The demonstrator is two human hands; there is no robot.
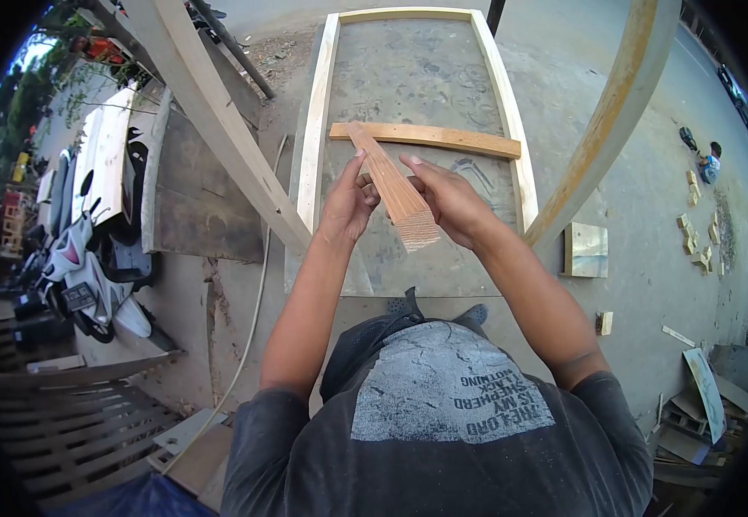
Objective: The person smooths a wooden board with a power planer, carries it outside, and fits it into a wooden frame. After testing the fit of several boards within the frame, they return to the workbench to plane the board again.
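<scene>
Between my two hands is a reddish-brown wooden board (395, 191), its rough sawn end tilted toward me and its far end reaching over a crossing wooden slat (443, 138). My left hand (350, 202) grips the board's left edge, thumb along the side. On the right edge, my right hand (451, 200) has its fingers curled beneath and its thumb raised off the wood. The slat lies across a pale wooden frame (327, 95), which rests on a worn grey tabletop (408, 77).
Upright timber posts rise at left (219, 112) and right (607, 129). Wood offcuts (695, 233) and a wooden block (586, 250) lie on the right. A parked motorbike (102, 276) stands at left, near a hose (258, 310). A small person (710, 162) is far right.
</scene>
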